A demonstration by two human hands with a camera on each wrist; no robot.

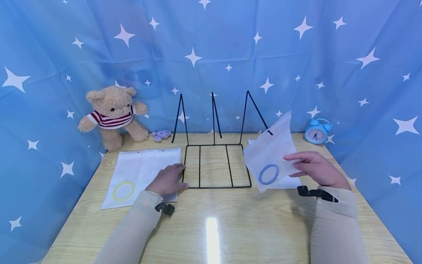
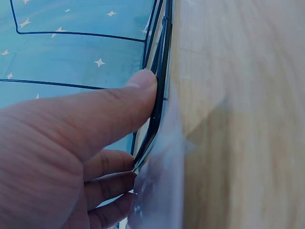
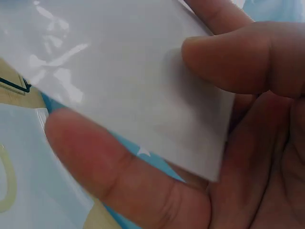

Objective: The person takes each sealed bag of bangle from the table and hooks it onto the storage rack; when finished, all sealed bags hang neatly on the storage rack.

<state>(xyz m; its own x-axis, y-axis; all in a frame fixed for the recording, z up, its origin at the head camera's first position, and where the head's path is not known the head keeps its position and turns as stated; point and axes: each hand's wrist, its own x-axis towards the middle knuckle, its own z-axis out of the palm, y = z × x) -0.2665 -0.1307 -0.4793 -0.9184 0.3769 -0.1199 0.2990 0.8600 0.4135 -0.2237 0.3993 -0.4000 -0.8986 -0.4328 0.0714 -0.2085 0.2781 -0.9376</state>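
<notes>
White pouch with blue ring, head view: raised at the right of a black wire rack; right hand pinches its right edge; left hand grips the rack's left rail; yellow-ringed pouch flat on the table, left; handling, by judgement: very light, limp, slick-faced, easily creased, best taken by an edge or corner; white sheet behind it mostly hidden

Left wrist view: thumb against the dark rail, other fingers curled on its far side; glossy film beside the rail, blurred, belonging to which pouch not clear

Right wrist view: thumb on the pouch's face near a corner, a finger behind; glare on the film; blue ring not visible; yellow ring cut off at left; whether either ring is printed or enclosed, cannot tell
</notes>
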